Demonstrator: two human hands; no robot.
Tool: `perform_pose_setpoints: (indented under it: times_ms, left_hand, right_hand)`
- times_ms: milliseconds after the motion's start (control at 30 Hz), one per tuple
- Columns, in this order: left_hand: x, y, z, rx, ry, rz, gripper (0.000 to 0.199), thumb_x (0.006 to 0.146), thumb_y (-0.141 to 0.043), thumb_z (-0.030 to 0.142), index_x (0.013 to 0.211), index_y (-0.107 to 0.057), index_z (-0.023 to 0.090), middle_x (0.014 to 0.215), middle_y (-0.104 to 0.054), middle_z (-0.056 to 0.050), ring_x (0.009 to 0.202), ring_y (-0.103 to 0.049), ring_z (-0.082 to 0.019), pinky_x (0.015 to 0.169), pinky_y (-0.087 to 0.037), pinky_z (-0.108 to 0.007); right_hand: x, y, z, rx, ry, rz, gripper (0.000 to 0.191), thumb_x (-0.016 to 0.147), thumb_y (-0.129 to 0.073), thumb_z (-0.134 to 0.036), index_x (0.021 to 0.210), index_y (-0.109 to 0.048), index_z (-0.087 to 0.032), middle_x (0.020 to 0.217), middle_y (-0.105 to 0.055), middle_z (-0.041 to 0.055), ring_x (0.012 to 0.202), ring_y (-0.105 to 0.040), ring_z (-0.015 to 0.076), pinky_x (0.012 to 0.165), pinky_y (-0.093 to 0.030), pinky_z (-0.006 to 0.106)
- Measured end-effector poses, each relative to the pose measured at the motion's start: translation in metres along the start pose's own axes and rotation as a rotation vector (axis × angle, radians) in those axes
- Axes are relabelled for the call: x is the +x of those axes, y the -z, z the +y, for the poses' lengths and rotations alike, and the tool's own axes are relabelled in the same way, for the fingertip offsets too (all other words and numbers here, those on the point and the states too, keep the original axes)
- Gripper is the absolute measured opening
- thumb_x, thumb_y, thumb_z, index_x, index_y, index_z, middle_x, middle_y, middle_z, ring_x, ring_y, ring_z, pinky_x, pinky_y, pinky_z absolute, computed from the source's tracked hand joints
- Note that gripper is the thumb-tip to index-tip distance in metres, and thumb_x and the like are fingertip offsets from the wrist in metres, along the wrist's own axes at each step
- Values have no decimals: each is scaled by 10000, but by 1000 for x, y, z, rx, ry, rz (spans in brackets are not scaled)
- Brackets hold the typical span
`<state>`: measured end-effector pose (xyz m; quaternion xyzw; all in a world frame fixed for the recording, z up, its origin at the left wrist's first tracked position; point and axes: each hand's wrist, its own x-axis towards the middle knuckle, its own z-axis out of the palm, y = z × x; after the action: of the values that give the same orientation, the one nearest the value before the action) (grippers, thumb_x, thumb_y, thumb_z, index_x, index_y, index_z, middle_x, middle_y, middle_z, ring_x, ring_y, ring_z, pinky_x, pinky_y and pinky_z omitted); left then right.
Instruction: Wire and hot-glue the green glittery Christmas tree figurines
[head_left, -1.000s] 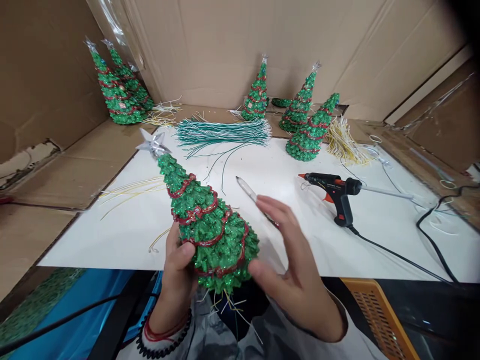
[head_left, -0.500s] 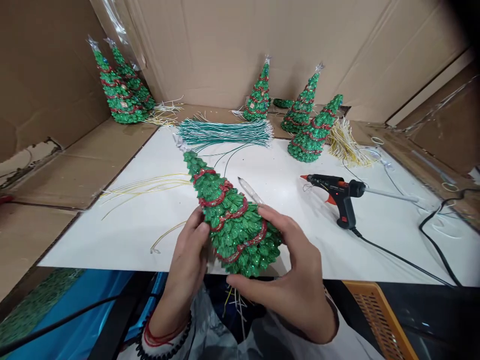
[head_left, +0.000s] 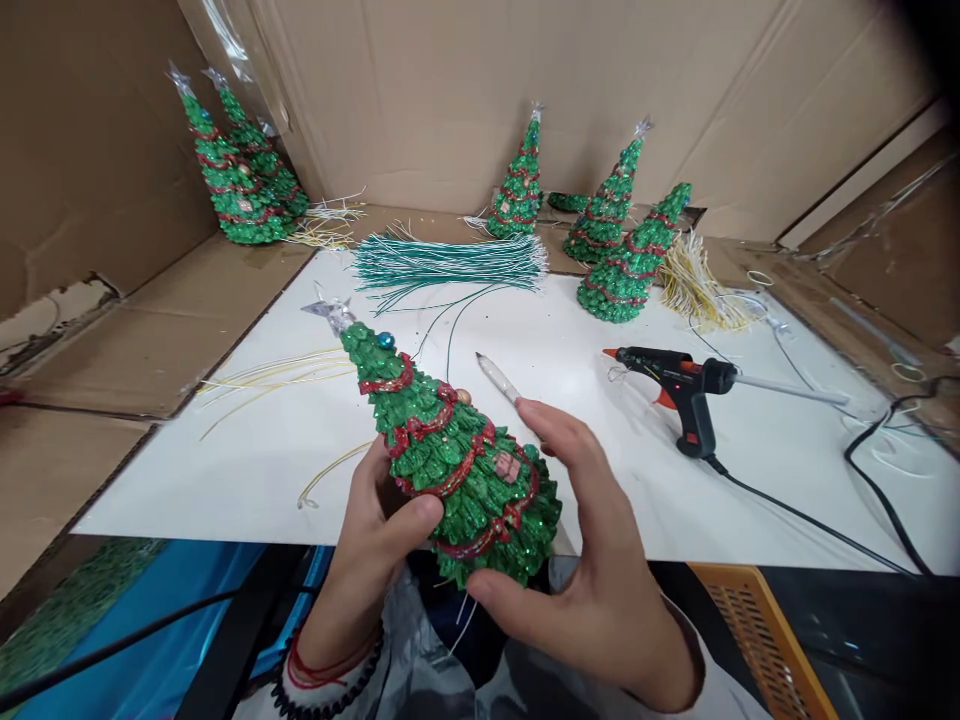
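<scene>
A green glittery Christmas tree with red garland, small ornaments and a clear star lies tilted between my hands, its tip toward the upper left. My left hand grips its left side, thumb across the front. Around the wide base curves my right hand, thumb at the lower edge and fingers at the right side. Thin pale wires hang below the base. Just beyond the tree, a pen-like tool rests on the white board.
A black glue gun lies at right with its cord. Behind are a green wire bundle, yellow-white wires and several finished trees, one at the right. An orange basket is lower right.
The tree has turned about its length, so blue, gold and pink ornaments now show. Its star tip has shifted left and down. My left thumb now lies across its front.
</scene>
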<state>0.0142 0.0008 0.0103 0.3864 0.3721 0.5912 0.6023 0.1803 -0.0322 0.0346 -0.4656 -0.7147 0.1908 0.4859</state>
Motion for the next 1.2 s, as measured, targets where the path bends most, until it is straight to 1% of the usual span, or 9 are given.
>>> perform_pose_setpoints:
  times_ms: [133,267,467,700,833,933,1000,1067,1200]
  left_hand:
    - [-2,12,-6,27,5,-37,756,666,-867,558,1327,-668,249,1284,-744,-113,1212,-682,-396,998,-588,-501]
    - [-4,23,-14,-23,11,-67,763,705,-846,538,1391,-631,282,1309,-738,-92,1196,-691,-384,974,-602,-495]
    - [-4,13,-6,-82,25,-74,518,722,-838,476,1193,-754,276,1214,-775,-74,1198,-694,-384,1007,-586,-498]
    - [-4,7,-1,-101,40,-70,510,689,-861,469,1144,-770,257,1157,-787,-72,1230,-676,-407,1050,-563,-527]
    - [-7,4,4,-176,81,-62,545,666,-871,470,1159,-759,266,1193,-781,-55,1270,-652,-411,1098,-532,-531]
    - [-12,6,8,-242,177,-48,630,671,-842,502,1246,-718,276,1285,-749,-48,1327,-609,-420,1130,-507,-533]
    - [-13,10,8,-266,220,-56,697,681,-817,487,1329,-672,277,1346,-721,-54,1357,-583,-424,1138,-501,-541]
    - [-12,15,3,-291,191,-77,749,678,-790,481,1379,-644,262,1356,-719,-74,1335,-601,-434,1120,-514,-567]
    - [-4,20,-4,-350,99,-107,732,631,-758,484,1316,-701,231,1225,-785,-89,1201,-690,-451,1052,-564,-599]
  right_hand:
    - [-3,-2,3,109,-50,-121,777,848,-791,-379,1513,-400,-291,1476,-546,111,1372,-539,303,1132,-476,493]
    - [-5,-6,4,139,-89,-127,771,828,-815,-402,1481,-428,-267,1428,-560,122,1316,-570,311,1103,-495,498]
    - [-3,-9,3,100,-56,-100,816,800,-841,-410,1474,-397,-288,1396,-552,92,1291,-563,271,1099,-491,448]
    - [-7,-10,3,138,-90,-111,865,790,-864,-409,1498,-381,-295,1449,-519,87,1347,-529,272,1151,-449,435]
    - [-8,-5,5,346,-179,-190,955,796,-862,-484,1570,-327,-322,1577,-463,82,1441,-489,303,1206,-412,464]
    - [-6,-5,5,472,-215,-229,901,783,-882,-387,1541,-396,-373,1561,-532,28,1420,-537,283,1205,-426,442]
    - [-4,-7,3,486,-217,-212,874,750,-901,-331,1500,-455,-367,1541,-560,20,1410,-550,278,1205,-428,433]
    - [-3,-11,-1,463,-222,-169,870,721,-915,-323,1473,-480,-350,1510,-579,29,1387,-568,271,1192,-445,423]
    - [-5,-19,-11,306,-199,-49,853,674,-918,-341,1432,-529,-315,1408,-581,60,1317,-599,264,1131,-509,403]
